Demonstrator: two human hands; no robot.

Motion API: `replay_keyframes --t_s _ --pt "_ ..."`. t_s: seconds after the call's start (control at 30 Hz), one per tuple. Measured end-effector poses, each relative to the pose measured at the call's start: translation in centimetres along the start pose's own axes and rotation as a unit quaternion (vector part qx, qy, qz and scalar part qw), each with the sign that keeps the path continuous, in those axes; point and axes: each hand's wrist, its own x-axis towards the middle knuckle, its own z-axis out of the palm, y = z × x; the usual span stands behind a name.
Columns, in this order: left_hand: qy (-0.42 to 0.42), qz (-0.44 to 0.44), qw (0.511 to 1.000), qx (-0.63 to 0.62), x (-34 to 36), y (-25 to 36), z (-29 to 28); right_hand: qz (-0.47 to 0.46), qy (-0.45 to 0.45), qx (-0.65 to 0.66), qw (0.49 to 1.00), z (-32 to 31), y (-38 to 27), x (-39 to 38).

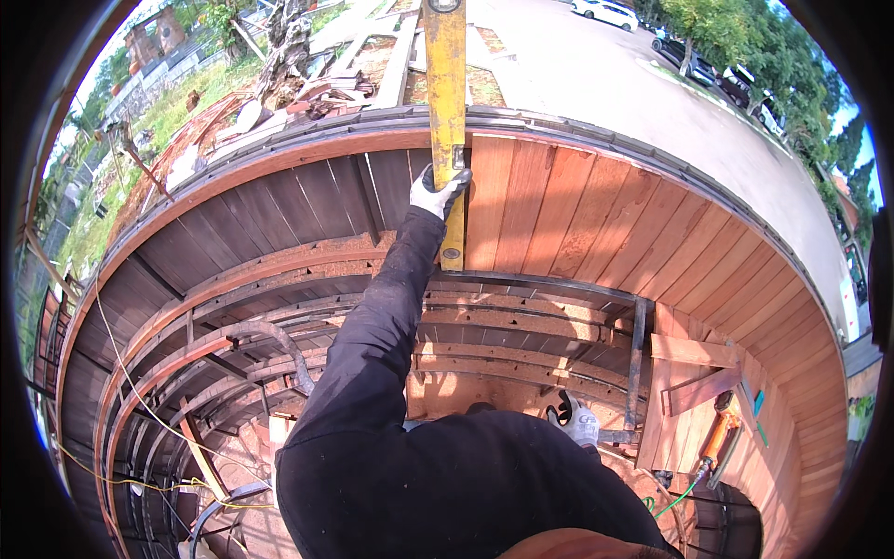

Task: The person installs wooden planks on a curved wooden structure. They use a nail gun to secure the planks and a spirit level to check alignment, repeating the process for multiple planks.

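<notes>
Upper centre, left hand (434, 194) grips level (446, 88), apparently steadying it beside planks (563, 210); lower right of centre, right hand's (579, 425) fingers part-open, nothing visibly held.

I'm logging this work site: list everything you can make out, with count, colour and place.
spirit level: one, yellow, top centre, across the rim
reddish planks: many, red-brown, right side
dark planks: many, dark brown, left side
curved rails: several, brown, left and centre
orange tool: one, orange, lower right
green cord: one, green, beside that tool
vehicles: several, white and dark, top right
trees: several, green, upper right
left hand: one, white-and-dark glove, on the level
right hand: one, white-and-dark glove, low, right of centre
</notes>
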Motion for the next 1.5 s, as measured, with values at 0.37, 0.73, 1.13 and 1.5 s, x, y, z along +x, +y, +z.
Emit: replay_keyframes --t_s 0.37,0.73,1.13,1.5 --pt "0.014 -0.039 0.996 0.077 -1.3 0.3 0.7 0.009 0.006 -0.001 1.000 0.1 0.2 -0.3" --pt "-0.008 -0.027 0.986 0.164 -1.3 -0.2 0.3 0.017 -0.008 -0.025 1.000 -1.1 -1.1 -0.5" --pt "-0.029 -0.093 0.985 0.139 -1.5 -0.7 -0.2 0.017 0.002 -0.027 1.000 -0.9 -0.9 -0.4" --pt "-0.028 -0.032 0.978 0.202 0.0 0.0 0.1 0.010 -0.006 -0.033 0.999 -1.2 -1.1 -0.5"
